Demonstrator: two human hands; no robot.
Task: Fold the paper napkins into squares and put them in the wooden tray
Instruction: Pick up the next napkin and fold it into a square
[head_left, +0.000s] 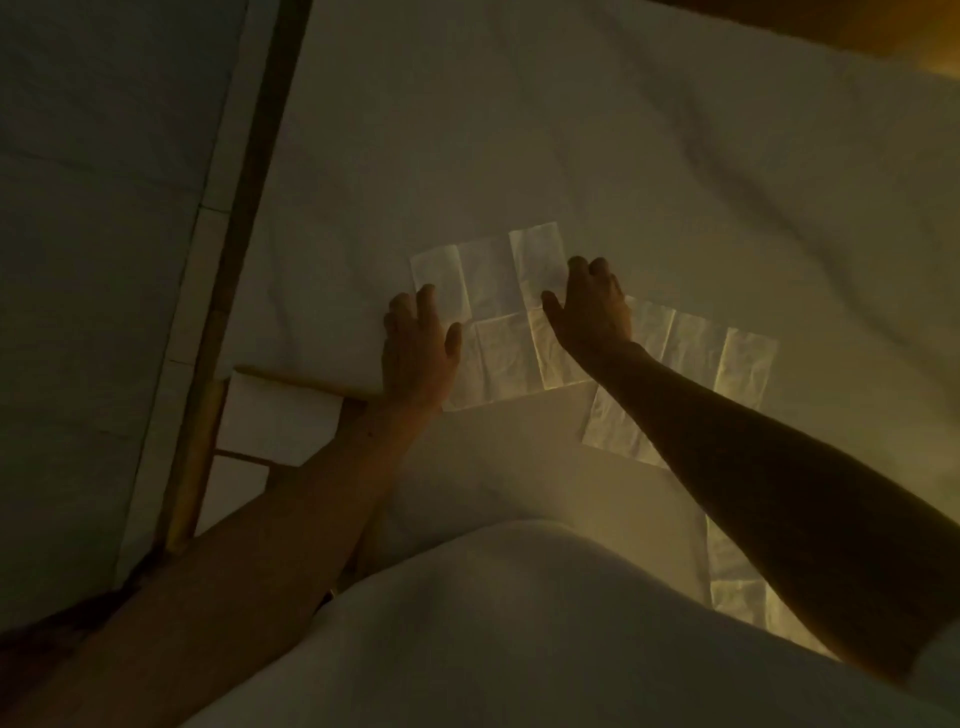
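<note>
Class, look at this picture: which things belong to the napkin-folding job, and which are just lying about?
Job: open napkin under left hand and right hand; second napkin; third napkin; wooden tray holding folded napkins.
Just lying about: white cloth; wooden rail.

Left grip (418, 345) and right grip (592, 306) on opposite edges of an unfolded napkin (493, 291), wooden tray (291, 378) nearby left.

left forearm (291, 499) hides part of the wooden tray (291, 375); right forearm (779, 467) covers perhaps half the second napkin (743, 364)
</note>
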